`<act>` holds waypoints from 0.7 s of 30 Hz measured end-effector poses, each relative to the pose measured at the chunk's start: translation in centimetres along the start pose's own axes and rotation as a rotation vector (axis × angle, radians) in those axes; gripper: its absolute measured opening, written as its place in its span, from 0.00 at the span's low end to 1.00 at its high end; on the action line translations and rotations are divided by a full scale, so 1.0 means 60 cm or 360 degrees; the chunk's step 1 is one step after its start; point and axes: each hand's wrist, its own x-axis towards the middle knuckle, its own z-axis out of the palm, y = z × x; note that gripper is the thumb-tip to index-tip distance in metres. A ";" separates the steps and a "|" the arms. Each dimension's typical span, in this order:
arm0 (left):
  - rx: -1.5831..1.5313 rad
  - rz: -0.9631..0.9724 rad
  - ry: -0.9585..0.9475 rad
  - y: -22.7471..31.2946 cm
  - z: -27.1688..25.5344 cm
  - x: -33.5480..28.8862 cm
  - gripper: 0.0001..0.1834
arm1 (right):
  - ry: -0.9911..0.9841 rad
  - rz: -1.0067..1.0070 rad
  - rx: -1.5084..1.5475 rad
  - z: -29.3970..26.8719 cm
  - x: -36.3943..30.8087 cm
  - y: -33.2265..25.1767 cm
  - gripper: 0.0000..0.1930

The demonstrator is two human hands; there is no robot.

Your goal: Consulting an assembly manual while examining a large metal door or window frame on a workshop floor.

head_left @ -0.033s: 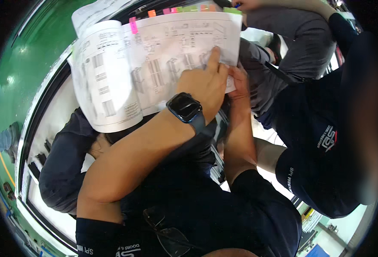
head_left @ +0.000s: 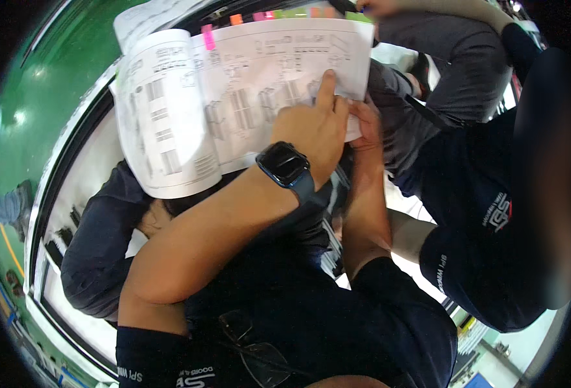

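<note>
An open manual [head_left: 243, 139] with white pages of line drawings lies before me, its left page [head_left: 162, 116] curling up. Coloured sticky tabs [head_left: 236, 20] line its far edge. My left hand [head_left: 308, 132], with a dark smartwatch [head_left: 284, 163] on the wrist, reaches across the right page. Its index finger is stretched out onto a drawing, the other fingers are partly bent, and it holds nothing. At the manual's lower right edge my right hand [head_left: 366, 123] pinches the page. My left hand hides some of the page.
A co-worker [head_left: 470, 213] in a dark shirt and grey trousers sits close on my right, an arm [head_left: 450, 8] reaching past the manual's far corner. A black-and-white frame edge [head_left: 56, 174] curves along the left. Green floor [head_left: 20, 97] lies beyond, with another person's leg [head_left: 7, 210].
The manual and both hands appear slightly farther right in the picture. My left index finger stays on about the same drawing, and my right hand keeps its hold.
</note>
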 end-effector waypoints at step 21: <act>0.0269 -0.0397 -0.0010 -0.061 -0.073 -0.119 0.38 | -0.0005 -0.0034 -0.0054 -0.023 -0.001 -0.002 0.32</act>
